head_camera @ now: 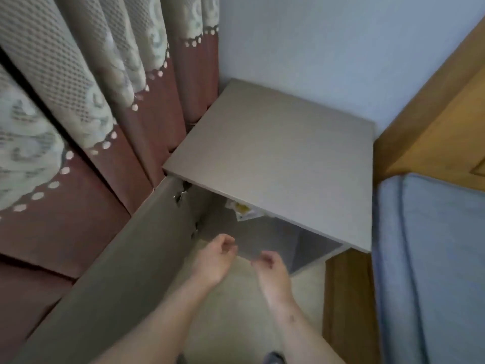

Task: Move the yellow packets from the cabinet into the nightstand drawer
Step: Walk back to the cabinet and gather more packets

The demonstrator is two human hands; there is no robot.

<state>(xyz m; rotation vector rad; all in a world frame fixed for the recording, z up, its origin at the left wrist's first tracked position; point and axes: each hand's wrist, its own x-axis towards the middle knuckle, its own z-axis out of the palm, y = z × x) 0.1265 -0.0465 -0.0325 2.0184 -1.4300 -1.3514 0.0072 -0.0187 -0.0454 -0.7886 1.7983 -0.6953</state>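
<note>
A grey nightstand (pixel 273 158) stands in the corner with its door (pixel 110 271) swung open to the left. Inside, just under the top's front edge, lie yellow-and-white packets (pixel 242 210), partly hidden by the top. My left hand (pixel 214 260) and my right hand (pixel 271 273) hover side by side in front of the open compartment, below the packets. Both have loosely curled fingers and hold nothing. No drawer can be seen in this view.
Patterned curtains (pixel 91 106) hang close on the left, behind the open door. A bed with a blue cover (pixel 430 271) and a wooden frame (pixel 346 298) stands on the right. Pale floor (pixel 236 319) lies under my arms.
</note>
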